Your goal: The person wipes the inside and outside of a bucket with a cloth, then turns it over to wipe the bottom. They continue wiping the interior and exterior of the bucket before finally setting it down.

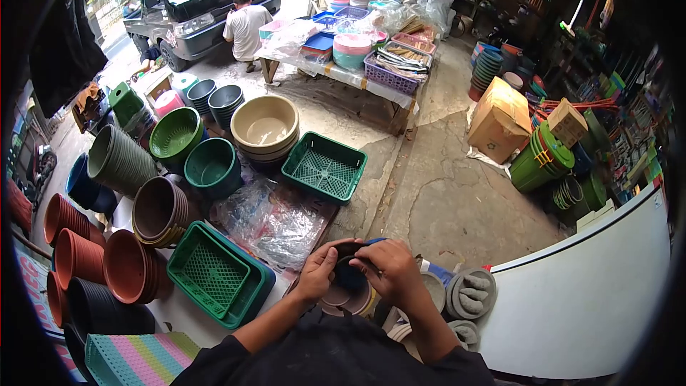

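My left hand (319,271) and my right hand (390,266) are close together in front of my body. Between them they grip a dark, curved piece with a rounded rim (349,249); its exact kind is hard to make out. The fingers of both hands are closed on its edge, the left from one side and the right from the other. Below the hands are stacked round pots (345,302), partly hidden by my wrists. Just beyond my left hand lies a clear plastic bag (275,221) with colourful contents.
Green plastic baskets (214,282) and stacked brown pots (163,209) stand at the left. Another green basket (325,166) lies ahead. Grey stone mortars (470,294) sit beside a white panel (572,289) at the right. A person (245,28) crouches by a truck (189,11).
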A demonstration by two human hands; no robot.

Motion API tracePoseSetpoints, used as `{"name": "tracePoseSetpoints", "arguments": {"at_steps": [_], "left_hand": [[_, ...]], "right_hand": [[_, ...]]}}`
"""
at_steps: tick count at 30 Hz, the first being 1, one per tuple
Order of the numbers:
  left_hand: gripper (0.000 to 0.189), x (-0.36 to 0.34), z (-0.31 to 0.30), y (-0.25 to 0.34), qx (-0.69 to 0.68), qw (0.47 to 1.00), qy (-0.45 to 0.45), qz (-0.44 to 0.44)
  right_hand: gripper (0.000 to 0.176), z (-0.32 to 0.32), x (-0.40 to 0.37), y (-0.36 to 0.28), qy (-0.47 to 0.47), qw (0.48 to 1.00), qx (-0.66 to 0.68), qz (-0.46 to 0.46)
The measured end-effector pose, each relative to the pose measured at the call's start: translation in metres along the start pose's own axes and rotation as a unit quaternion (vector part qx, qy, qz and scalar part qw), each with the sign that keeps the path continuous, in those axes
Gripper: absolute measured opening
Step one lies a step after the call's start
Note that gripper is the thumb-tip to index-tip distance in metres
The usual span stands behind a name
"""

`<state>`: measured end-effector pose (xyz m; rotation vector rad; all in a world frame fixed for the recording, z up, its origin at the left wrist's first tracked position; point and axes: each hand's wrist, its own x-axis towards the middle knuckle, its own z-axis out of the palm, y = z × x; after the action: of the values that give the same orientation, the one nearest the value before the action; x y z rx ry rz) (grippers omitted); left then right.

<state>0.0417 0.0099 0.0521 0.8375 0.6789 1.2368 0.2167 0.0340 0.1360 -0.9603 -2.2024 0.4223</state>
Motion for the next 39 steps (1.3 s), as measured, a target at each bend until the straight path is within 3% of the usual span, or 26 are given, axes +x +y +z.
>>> {"name": "tracePoseSetpoints", "arguments": {"at_steps": [4,7,22,24,26,31,35,37,39], "left_hand": [[0.041,0.006,-0.008,-0.006,-0.029,0.999,-0.004,0.012],[0.043,0.007,-0.009,-0.006,-0.050,0.998,-0.039,-0.009],[0.038,0.009,-0.016,-0.004,-0.149,0.986,-0.053,0.055],[0.032,0.008,-0.013,-0.006,0.017,0.996,-0.015,0.086],[0.030,0.010,-0.015,-0.004,0.029,0.996,-0.005,0.087],[0.026,0.009,-0.023,0.017,0.057,0.996,-0.030,0.057],[0.023,0.009,-0.028,0.029,0.130,0.985,-0.085,0.077],[0.025,0.008,-0.025,0.036,0.132,0.986,-0.092,0.047],[0.026,0.008,-0.018,0.037,0.124,0.988,-0.081,0.039]], "right_hand": [[0.018,0.007,0.006,0.003,0.014,0.998,0.067,0.012],[0.016,0.007,0.013,0.004,0.022,0.996,0.073,0.033],[0.013,0.024,0.034,-0.002,0.054,0.987,0.125,0.083],[0.015,0.023,0.033,0.001,0.038,0.991,0.112,0.069],[0.017,0.018,0.031,0.003,0.022,0.993,0.099,0.057],[0.038,-0.017,0.027,0.007,-0.045,0.995,-0.084,0.030],[0.036,-0.027,0.028,0.014,-0.069,0.994,-0.081,0.000],[0.034,-0.035,0.032,0.003,-0.050,0.986,-0.150,-0.054],[0.031,-0.028,0.036,0.000,-0.060,0.991,-0.090,-0.077]]}}
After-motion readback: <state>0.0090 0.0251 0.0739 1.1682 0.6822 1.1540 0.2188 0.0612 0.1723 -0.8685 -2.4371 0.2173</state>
